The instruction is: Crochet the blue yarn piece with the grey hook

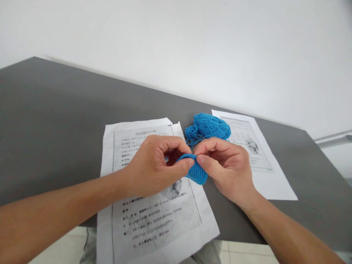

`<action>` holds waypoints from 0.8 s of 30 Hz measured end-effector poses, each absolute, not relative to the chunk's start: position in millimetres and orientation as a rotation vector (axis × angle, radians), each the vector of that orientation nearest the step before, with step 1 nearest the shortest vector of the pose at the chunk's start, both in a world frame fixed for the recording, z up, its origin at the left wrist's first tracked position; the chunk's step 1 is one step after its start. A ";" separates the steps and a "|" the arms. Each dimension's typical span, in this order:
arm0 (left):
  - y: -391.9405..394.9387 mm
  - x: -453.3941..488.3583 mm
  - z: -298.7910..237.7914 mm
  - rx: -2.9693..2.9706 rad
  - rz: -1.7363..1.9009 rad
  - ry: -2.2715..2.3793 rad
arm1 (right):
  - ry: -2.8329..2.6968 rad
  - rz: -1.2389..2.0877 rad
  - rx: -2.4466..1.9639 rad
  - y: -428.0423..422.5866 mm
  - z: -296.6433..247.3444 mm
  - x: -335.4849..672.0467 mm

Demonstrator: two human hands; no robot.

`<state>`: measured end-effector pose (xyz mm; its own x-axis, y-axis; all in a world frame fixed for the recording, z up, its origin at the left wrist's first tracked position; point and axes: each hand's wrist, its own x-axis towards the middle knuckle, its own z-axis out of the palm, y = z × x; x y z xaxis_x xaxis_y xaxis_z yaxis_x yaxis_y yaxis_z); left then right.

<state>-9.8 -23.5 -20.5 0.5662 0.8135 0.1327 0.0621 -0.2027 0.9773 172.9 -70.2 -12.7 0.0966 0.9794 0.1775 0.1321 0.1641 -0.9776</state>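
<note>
A small blue crocheted piece [198, 175] with rows of stitches is held up between both hands, above the edge of a printed sheet. My left hand [156, 163] pinches its upper edge between thumb and forefinger. From the other side, my right hand [228, 165] closes thumb and fingers on the same edge, its fingertips almost touching the left ones. Whether a hook is in the right fingers cannot be made out. Just beyond the hands lies a loose skein of blue yarn [211, 126], with strands trailing toward the piece.
A creased printed sheet [154, 238] lies under the left hand and hangs over the near table edge. Another printed sheet [275, 183] lies at the right, partly behind the yarn. The dark grey table [68, 110] meets a white wall [176, 44] at the back.
</note>
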 end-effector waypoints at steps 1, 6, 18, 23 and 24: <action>-23.7 -9.7 -20.7 1.647 0.810 0.744 | -1.300 0.936 -1.229 -70.4 -12.0 172.7; -24.0 -9.4 -19.6 1.647 0.795 0.746 | -1.317 0.937 -1.250 -71.1 -9.9 172.5; -23.4 -8.9 -17.7 1.627 0.791 0.743 | -1.325 0.926 -1.258 -71.0 -9.6 172.1; -23.5 -8.6 -17.4 1.621 0.792 0.743 | -1.309 0.947 -1.232 -71.1 -11.9 172.6; -23.7 -8.7 -17.1 1.615 0.791 0.738 | -1.300 0.960 -1.223 -71.0 -13.0 172.8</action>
<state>-8.7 -23.7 -17.1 0.5777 0.8091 0.1078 0.0513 -0.1678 0.9845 172.8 -71.0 -13.0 0.0837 0.9828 0.1643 0.1322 0.1525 -0.9794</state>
